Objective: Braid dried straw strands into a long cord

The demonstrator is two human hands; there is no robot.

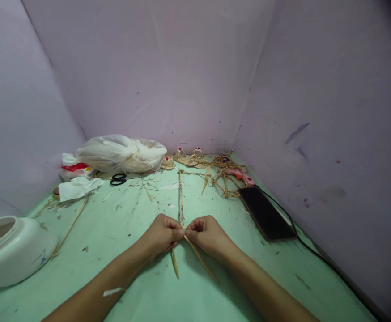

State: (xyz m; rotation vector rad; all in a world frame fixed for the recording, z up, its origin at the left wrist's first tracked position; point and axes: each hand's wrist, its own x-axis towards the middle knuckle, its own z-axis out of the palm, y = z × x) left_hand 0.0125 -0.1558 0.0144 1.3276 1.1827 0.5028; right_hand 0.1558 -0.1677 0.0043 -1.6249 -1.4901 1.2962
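Note:
A thin braid of dried plant fibre (181,197) runs straight away from me along the green tabletop. At its near end my left hand (166,232) pinches the strands between thumb and fingers. Close beside it, almost touching, my right hand (206,233) is closed in a pinch on a strand of the same fibre. Two loose strand ends stick out below the hands, one pointing down and a longer fibre strand (200,258) slanting to the right. At the far end the braid bends right toward a tangle of braided cord (227,179). The fingertips partly hide the joining point.
A black phone (265,212) with a cable lies at the right. Behind are a plastic bag (121,153), black-handled scissors (118,179), woven pieces with red beads (185,158) and a pink tool (242,175). A white pot (21,250) stands at left, near a crumpled tissue (78,188).

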